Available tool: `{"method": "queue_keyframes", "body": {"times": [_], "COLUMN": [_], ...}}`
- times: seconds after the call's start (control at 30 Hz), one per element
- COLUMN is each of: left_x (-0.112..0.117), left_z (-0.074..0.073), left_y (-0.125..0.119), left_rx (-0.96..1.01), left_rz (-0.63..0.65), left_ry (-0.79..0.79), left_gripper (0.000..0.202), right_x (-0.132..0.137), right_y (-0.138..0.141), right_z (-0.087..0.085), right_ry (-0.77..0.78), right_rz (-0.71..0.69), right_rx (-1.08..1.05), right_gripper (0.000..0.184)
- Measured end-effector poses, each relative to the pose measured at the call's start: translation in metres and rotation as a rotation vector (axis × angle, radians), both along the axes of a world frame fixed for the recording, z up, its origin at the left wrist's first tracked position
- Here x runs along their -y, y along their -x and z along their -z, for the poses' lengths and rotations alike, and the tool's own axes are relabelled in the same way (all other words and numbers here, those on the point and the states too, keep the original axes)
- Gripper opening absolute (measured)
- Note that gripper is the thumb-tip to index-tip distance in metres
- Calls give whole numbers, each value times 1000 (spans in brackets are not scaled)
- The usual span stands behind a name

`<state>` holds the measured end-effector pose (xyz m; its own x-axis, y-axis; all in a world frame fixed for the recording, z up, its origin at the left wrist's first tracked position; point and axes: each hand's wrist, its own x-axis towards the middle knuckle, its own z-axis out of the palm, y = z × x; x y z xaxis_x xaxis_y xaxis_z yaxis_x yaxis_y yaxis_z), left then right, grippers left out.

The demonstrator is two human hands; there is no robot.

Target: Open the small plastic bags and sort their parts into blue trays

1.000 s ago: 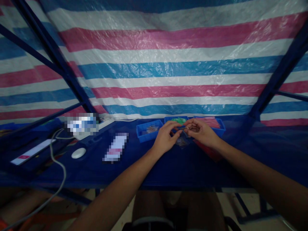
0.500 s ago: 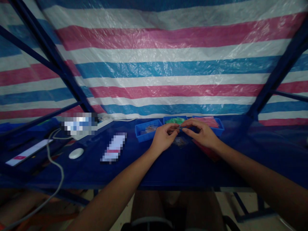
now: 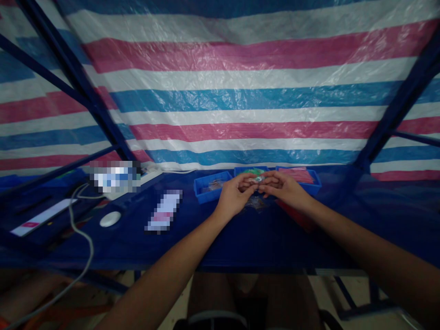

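My left hand (image 3: 234, 195) and my right hand (image 3: 285, 189) meet above the dark blue table (image 3: 220, 238), fingertips pinched together on a small pale object (image 3: 258, 179) that is too small and dim to name. Right behind the hands stand three blue trays: the left tray (image 3: 210, 185) holds small clear bits, the middle tray (image 3: 252, 170) holds green pieces, and the right tray (image 3: 305, 176) holds pink pieces. A small clear packet (image 3: 255, 202) lies on the table just under the hands.
A white mouse (image 3: 110, 218), a grey cable (image 3: 80, 238), a white strip-shaped device (image 3: 41, 216) and two blurred-out items lie on the left of the table. A striped pink, white and blue tarpaulin (image 3: 240, 101) closes off the back. Blue frame poles (image 3: 75, 78) slant on both sides.
Both hands have drawn closer together and lifted slightly toward the trays; their fingertips now meet on the small object.
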<state>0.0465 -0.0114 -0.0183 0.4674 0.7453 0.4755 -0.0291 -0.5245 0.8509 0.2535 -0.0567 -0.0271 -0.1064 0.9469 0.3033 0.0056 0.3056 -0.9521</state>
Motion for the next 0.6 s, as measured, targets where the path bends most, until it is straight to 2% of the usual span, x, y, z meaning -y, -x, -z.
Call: {"method": "queue_keyframes", "body": {"times": [0.13, 0.23, 0.37, 0.43, 0.53, 0.6], "left_x": [-3, -3, 2, 5, 4, 2], "left_z": [3, 3, -1, -2, 0, 3], "left_y": [0, 0, 2, 2, 2, 0], "left_rx": [26, 20, -99, -162, -108, -45], "left_rz": [-1, -10, -75, -66, 54, 91], "left_ry": [3, 2, -146, -176, -68, 4], "left_gripper": [45, 47, 40, 40, 40, 33], "right_x": [3, 2, -3, -5, -7, -7], "right_y": [-1, -4, -9, -12, -14, -15], "right_z": [-1, 0, 2, 2, 2, 3], "right_ry": [44, 32, -64, -122, -192, -237], "right_rz": [-20, 1, 133, 190, 189, 165], "right_rx": [13, 57, 59, 67, 139, 183], "right_gripper": [39, 36, 32, 28, 20, 16]}}
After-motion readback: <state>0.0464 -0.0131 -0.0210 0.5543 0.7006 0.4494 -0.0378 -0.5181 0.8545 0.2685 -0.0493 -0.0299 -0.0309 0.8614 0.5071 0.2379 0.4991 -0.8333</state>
